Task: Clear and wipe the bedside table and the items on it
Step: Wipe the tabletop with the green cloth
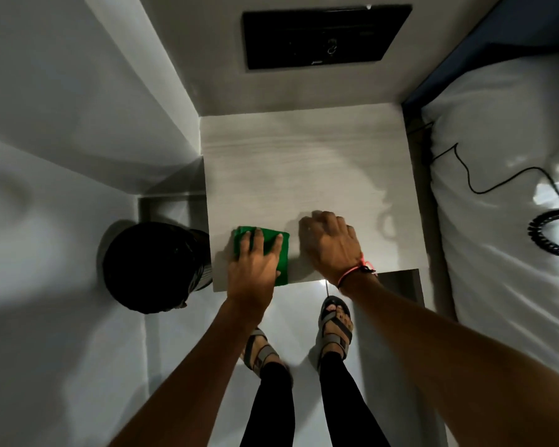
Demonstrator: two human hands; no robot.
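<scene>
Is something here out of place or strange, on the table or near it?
Yes: a black coiled cord and thin black cable lie on the white bed, an odd spot for them. On the pale wooden bedside table nothing stands out.

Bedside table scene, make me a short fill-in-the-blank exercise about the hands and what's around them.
1. The left hand presses flat on a folded cloth coloured ____.
2. The right hand rests on the ____ with nothing in its fingers.
3. The round black bin stands on the floor to the ____ of the table.
4. A black cord lies across the white ____.

Missing words: green; table; left; bed
</scene>
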